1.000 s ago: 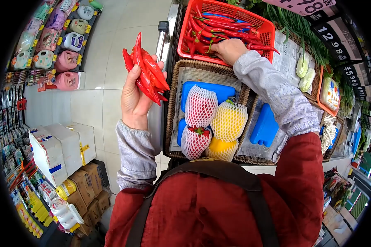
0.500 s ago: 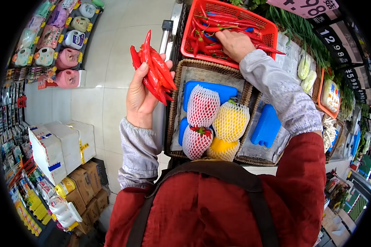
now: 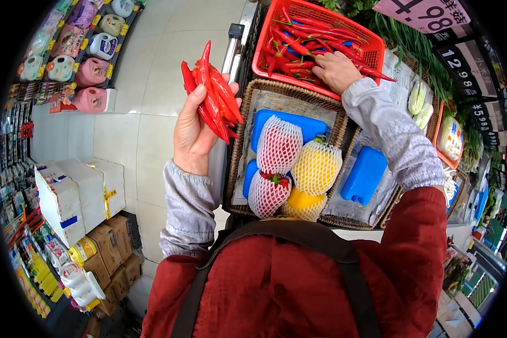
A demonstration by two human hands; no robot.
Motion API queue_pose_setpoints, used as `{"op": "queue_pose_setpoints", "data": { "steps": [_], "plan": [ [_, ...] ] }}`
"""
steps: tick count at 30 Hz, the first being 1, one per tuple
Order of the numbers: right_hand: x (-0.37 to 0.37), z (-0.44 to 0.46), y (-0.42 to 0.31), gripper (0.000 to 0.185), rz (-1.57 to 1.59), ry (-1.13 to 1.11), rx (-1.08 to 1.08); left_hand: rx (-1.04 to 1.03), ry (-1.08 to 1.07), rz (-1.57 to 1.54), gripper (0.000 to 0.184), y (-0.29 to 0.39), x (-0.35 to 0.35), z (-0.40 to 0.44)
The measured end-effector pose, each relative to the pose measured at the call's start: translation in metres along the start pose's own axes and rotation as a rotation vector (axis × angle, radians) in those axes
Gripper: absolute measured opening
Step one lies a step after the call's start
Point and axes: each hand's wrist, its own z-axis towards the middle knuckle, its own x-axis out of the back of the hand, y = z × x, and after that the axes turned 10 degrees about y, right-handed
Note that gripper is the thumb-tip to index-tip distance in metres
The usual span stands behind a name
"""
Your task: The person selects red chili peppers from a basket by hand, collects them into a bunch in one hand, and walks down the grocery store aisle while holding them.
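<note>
My left hand [image 3: 194, 132] is raised over the floor beside the display, closed round a bunch of glossy red chili peppers [image 3: 211, 96] that point upward past the thumb. Inside the red plastic basket [image 3: 263, 61], loose red chili peppers [image 3: 307, 42] lie over blue packs. At the basket's near side, my right hand [image 3: 338, 72] is palm down, fingers curled on a red chili pepper; its fingertips are partly hidden among the peppers. Both forearms wear grey patterned sleeve covers.
Nearer me, a wicker basket [image 3: 339, 130] holds red and yellow bell peppers [image 3: 316, 166] in foam nets and blue packs. Another blue pack [image 3: 365, 176] lies to its right. Leafy greens and price signs [image 3: 462, 70] line the right; white boxes [image 3: 79, 197] stand left.
My right hand has shifted right and toward me within the red basket, uncovering more chili peppers. My left hand keeps its bunch in nearly the same place. The view has turned slightly.
</note>
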Motion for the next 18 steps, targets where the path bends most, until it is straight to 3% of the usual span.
{"op": "queue_pose_setpoints", "data": {
  "steps": [5, 7, 18],
  "plan": [
    [0.008, 0.004, -0.010, 0.013, -0.055, -0.101, -0.194, 0.001, 0.019, 0.009, 0.049, -0.001, -0.002, 0.000],
    [0.011, 0.003, -0.008, 0.015, -0.113, -0.267, -0.349, 0.000, -0.001, 0.002, 0.048, -0.001, 0.000, 0.000],
    [0.004, 0.006, -0.014, 0.015, -0.042, -0.316, -0.398, 0.063, -0.003, -0.030, 0.045, -0.011, -0.010, 0.001]
  ]
}}
